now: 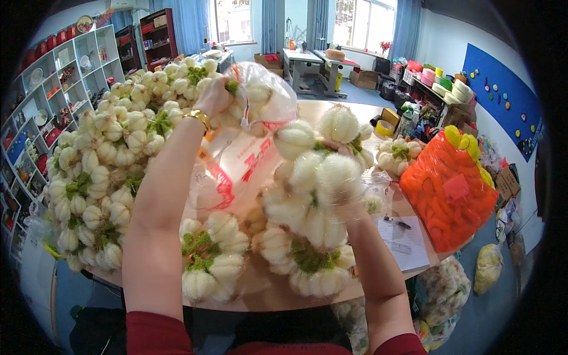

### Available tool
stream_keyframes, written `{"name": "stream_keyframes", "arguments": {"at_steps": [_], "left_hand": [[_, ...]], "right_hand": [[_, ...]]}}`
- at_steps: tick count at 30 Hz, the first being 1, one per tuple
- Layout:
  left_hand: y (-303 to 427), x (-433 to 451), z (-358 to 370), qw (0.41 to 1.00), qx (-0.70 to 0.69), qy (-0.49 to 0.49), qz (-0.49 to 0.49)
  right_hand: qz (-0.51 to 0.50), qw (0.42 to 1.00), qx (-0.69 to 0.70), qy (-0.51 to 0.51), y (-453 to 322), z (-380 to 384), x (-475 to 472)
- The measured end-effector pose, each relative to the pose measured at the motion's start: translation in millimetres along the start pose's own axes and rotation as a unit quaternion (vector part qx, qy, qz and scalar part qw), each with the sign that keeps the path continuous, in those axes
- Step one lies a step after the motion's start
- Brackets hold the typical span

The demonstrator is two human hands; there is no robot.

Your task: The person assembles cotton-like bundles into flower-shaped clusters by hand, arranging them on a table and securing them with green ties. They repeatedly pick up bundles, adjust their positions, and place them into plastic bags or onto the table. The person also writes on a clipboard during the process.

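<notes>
My left hand [214,101] is raised at the far side of the table, its fingers curled at the green centre of a bunch of craft garlic bulbs [231,86]. Beside it stands a clear plastic bag [284,95] with bulbs inside. My right hand [344,151] grips a blurred bunch of white mesh garlic bulbs [339,175], which hides most of the hand. Between my arms lies another clear bag with red print [248,164], spread flat. Nearer me, two bunches with green centres [204,250] [313,257] rest on the table.
A large heap of garlic bunches [111,146] covers the table's left side. On the right are an orange-filled bag [448,191], yellow plush pieces [468,146], a paper sheet [410,248] with a pen [397,222], and yellow tape [384,128]. Filled bags [443,288] stand on the floor.
</notes>
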State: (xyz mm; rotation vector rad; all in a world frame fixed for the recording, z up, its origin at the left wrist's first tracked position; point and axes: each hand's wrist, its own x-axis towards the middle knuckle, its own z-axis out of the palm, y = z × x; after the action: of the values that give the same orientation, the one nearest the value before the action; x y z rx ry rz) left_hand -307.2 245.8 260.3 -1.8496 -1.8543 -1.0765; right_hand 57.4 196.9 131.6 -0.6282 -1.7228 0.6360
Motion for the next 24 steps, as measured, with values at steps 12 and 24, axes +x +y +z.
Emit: {"name": "stream_keyframes", "arguments": {"at_steps": [12,24], "left_hand": [[37.6,19.1,-178.3,0.986,0.07,0.138,0.064],[85.5,11.4,-279.4,0.989,0.109,0.059,0.077]], "right_hand": [[0.192,0.856,-0.372,-0.303,37.9,38.0,57.1],[0.21,0.827,-0.374,-0.363,8.9,34.8,66.2]]}}
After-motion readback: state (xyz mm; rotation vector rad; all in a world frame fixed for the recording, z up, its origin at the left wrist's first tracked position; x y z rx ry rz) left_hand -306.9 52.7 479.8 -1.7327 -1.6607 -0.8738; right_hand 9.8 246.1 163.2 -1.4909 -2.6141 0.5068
